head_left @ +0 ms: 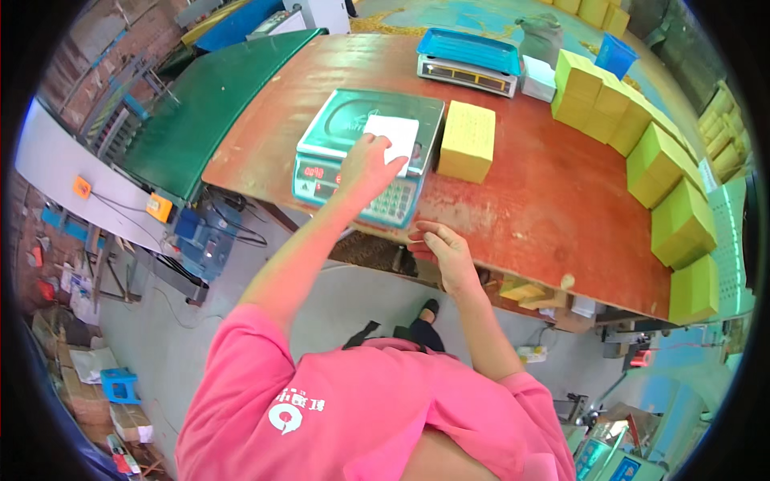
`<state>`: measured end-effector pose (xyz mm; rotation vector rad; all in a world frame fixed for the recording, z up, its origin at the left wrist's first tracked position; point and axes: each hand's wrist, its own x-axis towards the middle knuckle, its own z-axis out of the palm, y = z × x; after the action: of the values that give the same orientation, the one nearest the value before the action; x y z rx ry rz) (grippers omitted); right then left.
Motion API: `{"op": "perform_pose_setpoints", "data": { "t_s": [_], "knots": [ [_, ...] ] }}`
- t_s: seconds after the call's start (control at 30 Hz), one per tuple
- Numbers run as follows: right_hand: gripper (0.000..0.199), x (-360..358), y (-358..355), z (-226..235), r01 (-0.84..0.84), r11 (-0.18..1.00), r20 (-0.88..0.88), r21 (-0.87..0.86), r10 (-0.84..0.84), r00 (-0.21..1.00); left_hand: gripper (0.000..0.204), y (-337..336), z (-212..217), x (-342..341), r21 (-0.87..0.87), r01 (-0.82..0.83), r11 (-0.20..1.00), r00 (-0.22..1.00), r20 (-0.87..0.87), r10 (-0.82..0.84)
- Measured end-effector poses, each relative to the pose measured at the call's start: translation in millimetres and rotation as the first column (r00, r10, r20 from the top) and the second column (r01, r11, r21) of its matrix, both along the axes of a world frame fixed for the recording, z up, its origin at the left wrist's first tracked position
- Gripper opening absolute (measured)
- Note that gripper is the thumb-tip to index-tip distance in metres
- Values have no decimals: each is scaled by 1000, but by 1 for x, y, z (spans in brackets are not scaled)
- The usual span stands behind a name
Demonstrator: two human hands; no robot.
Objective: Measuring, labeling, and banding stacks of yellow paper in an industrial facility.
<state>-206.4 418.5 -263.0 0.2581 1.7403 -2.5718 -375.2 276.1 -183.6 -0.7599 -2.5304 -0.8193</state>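
A tabletop digital scale (325, 128) with a lit red display and keypad stands at the front of the red-brown table. On its pan lies a white square packet (405, 135), whose exact kind I cannot make out. My left hand (367, 170) reaches over the scale, its fingers and thumb closed on the near-left part of the packet. Right of the scale and just apart from it is a yellow block-shaped pack (467, 143). At the table's front edge, below the keypad, my right hand (446, 250) hovers with loosely bent fingers apart and nothing visible in them.
A second scale with a blue tray (469, 52) stands at the table's far side, beside a white box (538, 78). Yellow packs (659, 167) line the right edge. A green sloping surface (212, 104) adjoins the left. Boxes (521, 289) sit under the table.
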Motion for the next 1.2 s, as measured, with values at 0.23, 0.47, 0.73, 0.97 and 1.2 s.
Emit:
{"op": "perform_pose_setpoints", "data": {
  "t_s": [0.23, 0.47, 0.73, 0.97, 1.2],
  "knots": [
    [31, -95, 5, 21, -100, 994, 60, -47, 102, 993, 56, 32, 14, -34, -327, -127, 936, 947, 242, 213],
    [22, -117, -1, 31, -82, 992, -35, 98, 85, 996, 57, 27, 12, -65, -363, -66, 929, 893, 394, 217],
    [13, -131, -14, 46, 139, 957, -117, 254, -112, 987, 32, -7, -3, -92, 98, 160, 982, 789, 586, -187],
    [11, -157, -22, 47, 285, 927, -299, 244, -207, 931, 35, -14, 7, -116, 419, -18, 908, 340, 857, -388],
    [12, -159, -31, 54, 281, 939, -245, 196, -231, 942, 36, -26, 6, -119, 498, -46, 866, 203, 853, -481]
  ]
}}
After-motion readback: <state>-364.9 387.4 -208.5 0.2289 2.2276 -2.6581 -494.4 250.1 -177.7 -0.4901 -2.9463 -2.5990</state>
